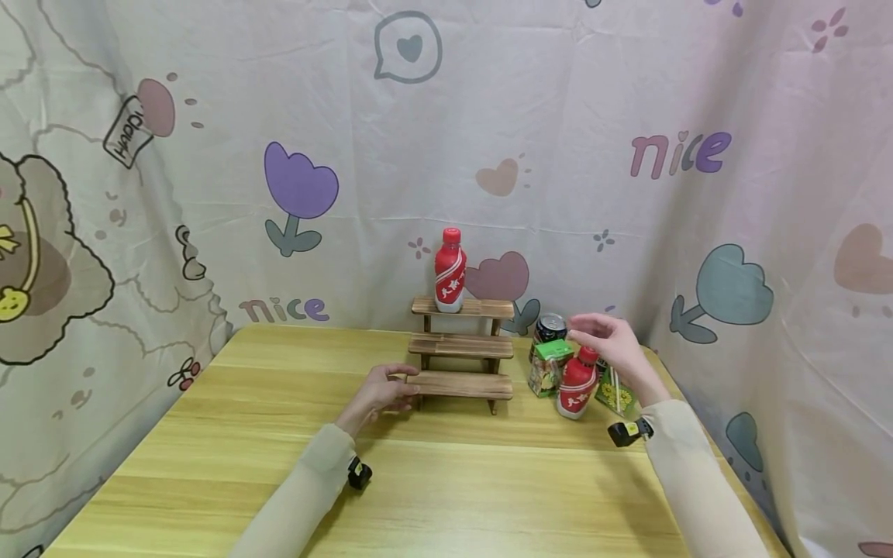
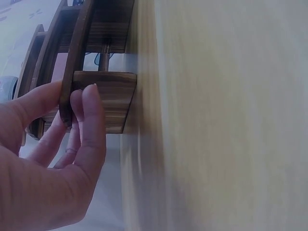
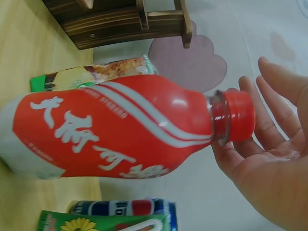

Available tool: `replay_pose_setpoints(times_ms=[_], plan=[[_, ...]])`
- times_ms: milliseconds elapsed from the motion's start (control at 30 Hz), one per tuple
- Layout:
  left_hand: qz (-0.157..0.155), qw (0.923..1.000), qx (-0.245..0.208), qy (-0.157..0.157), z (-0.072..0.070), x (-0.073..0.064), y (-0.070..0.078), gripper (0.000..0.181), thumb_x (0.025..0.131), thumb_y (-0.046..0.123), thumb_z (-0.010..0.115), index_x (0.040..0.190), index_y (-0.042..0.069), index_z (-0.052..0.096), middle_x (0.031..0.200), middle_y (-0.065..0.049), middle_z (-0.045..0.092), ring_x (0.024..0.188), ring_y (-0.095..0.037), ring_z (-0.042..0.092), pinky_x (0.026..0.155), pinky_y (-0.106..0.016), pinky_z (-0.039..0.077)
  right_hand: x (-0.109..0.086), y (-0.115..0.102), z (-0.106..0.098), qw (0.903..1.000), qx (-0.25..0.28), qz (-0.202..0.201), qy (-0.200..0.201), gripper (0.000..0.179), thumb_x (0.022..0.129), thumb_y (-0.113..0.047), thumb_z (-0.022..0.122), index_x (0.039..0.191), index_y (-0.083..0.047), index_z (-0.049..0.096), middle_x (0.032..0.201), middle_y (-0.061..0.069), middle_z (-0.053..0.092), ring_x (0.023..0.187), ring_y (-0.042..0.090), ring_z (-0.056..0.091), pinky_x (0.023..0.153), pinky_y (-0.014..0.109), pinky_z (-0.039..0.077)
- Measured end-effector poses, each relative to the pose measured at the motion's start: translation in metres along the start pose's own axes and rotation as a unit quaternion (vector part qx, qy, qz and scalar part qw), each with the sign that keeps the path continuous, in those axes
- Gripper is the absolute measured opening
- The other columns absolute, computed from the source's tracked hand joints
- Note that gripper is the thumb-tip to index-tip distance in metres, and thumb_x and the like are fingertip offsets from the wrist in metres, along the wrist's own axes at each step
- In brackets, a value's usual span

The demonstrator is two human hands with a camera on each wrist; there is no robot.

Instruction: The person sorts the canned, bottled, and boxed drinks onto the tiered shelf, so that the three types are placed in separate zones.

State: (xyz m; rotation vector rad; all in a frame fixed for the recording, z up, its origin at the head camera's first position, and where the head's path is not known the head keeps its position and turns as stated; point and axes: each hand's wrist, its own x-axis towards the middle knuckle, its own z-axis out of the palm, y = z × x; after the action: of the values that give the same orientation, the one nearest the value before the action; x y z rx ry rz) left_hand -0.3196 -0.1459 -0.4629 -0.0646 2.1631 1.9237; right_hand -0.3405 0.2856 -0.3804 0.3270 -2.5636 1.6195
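My left hand [image 1: 380, 394] holds the left end of the lowest step of a three-tier wooden shelf [image 1: 460, 385], with fingers [image 2: 90, 120] on both sides of the board. A red bottle [image 1: 578, 385] with a white base and white lettering stands on the table, right of the shelf. My right hand [image 1: 608, 341] is over it, fingers spread loosely around its red cap [image 3: 240, 117] without closing on it. Another red bottle [image 1: 449, 271] like it stands on the top step, toward the left.
Behind the near bottle stand a green-topped drink carton [image 1: 549, 367] and a dark can [image 1: 551, 326]. A green carton with yellow flowers [image 1: 617, 394] is to its right, beside a blue can [image 3: 120, 207]. A printed curtain [image 1: 391, 155] hangs behind the wooden table [image 1: 293, 434].
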Motion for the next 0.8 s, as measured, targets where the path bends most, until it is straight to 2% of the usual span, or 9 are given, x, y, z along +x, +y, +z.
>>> replay_pose_setpoints(times_ms=[100, 200, 267, 333, 367, 467, 600, 733, 800], plan=[[0.003, 1.0000, 0.002, -0.001, 0.000, 0.001, 0.000, 0.039, 0.088, 0.003, 0.070, 0.126, 0.004, 0.062, 0.082, -0.006, 0.064, 0.067, -0.016, 0.062, 0.070, -0.038, 0.061, 0.014, 0.042, -0.006, 0.9998, 0.014, -0.013, 0.011, 0.047, 0.089, -0.039, 0.072, 0.128, -0.016, 0.063, 0.128, 0.011, 0.065, 0.109, 0.015, 0.063, 0.087, 0.022, 0.053], [0.006, 1.0000, 0.003, 0.002, 0.000, 0.002, -0.001, 0.039, 0.088, 0.002, 0.070, 0.126, 0.003, 0.062, 0.083, -0.007, 0.065, 0.068, -0.016, 0.063, 0.071, -0.039, 0.061, 0.022, 0.077, -0.010, 0.9976, 0.060, -0.033, 0.009, 0.043, 0.089, -0.036, 0.072, 0.126, -0.017, 0.065, 0.124, 0.002, 0.067, 0.111, 0.016, 0.063, 0.088, 0.020, 0.054], [0.011, 0.9999, 0.005, 0.005, 0.000, 0.002, -0.001, 0.039, 0.087, 0.002, 0.070, 0.125, 0.003, 0.063, 0.086, -0.008, 0.067, 0.069, -0.017, 0.065, 0.072, -0.040, 0.061, 0.021, 0.087, -0.010, 0.9954, 0.085, -0.043, 0.000, 0.042, 0.090, -0.032, 0.072, 0.127, -0.014, 0.064, 0.122, 0.001, 0.068, 0.112, 0.020, 0.063, 0.087, 0.022, 0.055], [0.014, 0.9999, 0.005, 0.008, 0.000, 0.003, -0.002, 0.039, 0.087, 0.001, 0.071, 0.125, 0.002, 0.063, 0.090, -0.010, 0.068, 0.071, -0.018, 0.066, 0.072, -0.041, 0.061, 0.015, 0.087, -0.010, 0.9903, 0.125, -0.057, -0.018, 0.041, 0.091, -0.025, 0.072, 0.128, -0.010, 0.063, 0.123, 0.003, 0.068, 0.112, 0.022, 0.063, 0.086, 0.023, 0.055], [0.015, 0.9998, 0.007, 0.010, 0.000, 0.003, -0.002, 0.039, 0.086, 0.001, 0.071, 0.124, 0.001, 0.063, 0.092, -0.011, 0.068, 0.072, -0.019, 0.067, 0.072, -0.041, 0.061, 0.014, 0.086, -0.008, 0.9913, 0.119, -0.056, -0.015, 0.043, 0.090, -0.028, 0.072, 0.128, -0.012, 0.063, 0.122, 0.001, 0.068, 0.109, 0.020, 0.064, 0.081, 0.021, 0.056], [0.014, 0.9998, 0.008, 0.013, 0.000, 0.002, -0.002, 0.039, 0.086, 0.001, 0.072, 0.124, 0.002, 0.064, 0.095, -0.013, 0.069, 0.074, -0.020, 0.068, 0.073, -0.041, 0.061, -0.003, 0.066, -0.005, 0.9882, 0.137, -0.055, -0.041, 0.044, 0.090, -0.026, 0.072, 0.130, -0.012, 0.062, 0.123, 0.001, 0.066, 0.108, 0.016, 0.061, 0.081, 0.022, 0.054], [0.015, 0.9997, 0.014, 0.013, 0.000, 0.002, -0.001, 0.039, 0.086, 0.002, 0.072, 0.124, 0.002, 0.064, 0.095, -0.013, 0.069, 0.075, -0.021, 0.067, 0.073, -0.041, 0.061, -0.024, 0.035, 0.002, 0.9943, 0.100, -0.008, -0.035, 0.045, 0.091, -0.022, 0.070, 0.132, -0.009, 0.059, 0.130, 0.012, 0.060, 0.103, 0.008, 0.058, 0.083, 0.022, 0.053], [0.013, 0.9995, 0.025, 0.013, 0.000, 0.002, -0.001, 0.039, 0.086, 0.003, 0.072, 0.124, 0.002, 0.063, 0.093, -0.012, 0.068, 0.075, -0.020, 0.065, 0.075, -0.040, 0.060, -0.035, 0.026, 0.005, 0.9976, 0.045, 0.048, -0.024, 0.058, 0.091, -0.025, 0.072, 0.139, -0.001, 0.050, 0.138, 0.026, 0.052, 0.102, 0.001, 0.057, 0.087, 0.019, 0.050], [0.013, 0.9994, 0.028, 0.015, 0.000, 0.003, -0.002, 0.039, 0.086, 0.003, 0.072, 0.124, 0.002, 0.064, 0.092, -0.011, 0.068, 0.074, -0.019, 0.064, 0.074, -0.039, 0.060, -0.036, 0.030, 0.006, 0.9974, 0.034, 0.059, -0.023, 0.064, 0.090, -0.026, 0.073, 0.142, 0.000, 0.045, 0.139, 0.025, 0.052, 0.102, -0.003, 0.057, 0.088, 0.017, 0.048]])
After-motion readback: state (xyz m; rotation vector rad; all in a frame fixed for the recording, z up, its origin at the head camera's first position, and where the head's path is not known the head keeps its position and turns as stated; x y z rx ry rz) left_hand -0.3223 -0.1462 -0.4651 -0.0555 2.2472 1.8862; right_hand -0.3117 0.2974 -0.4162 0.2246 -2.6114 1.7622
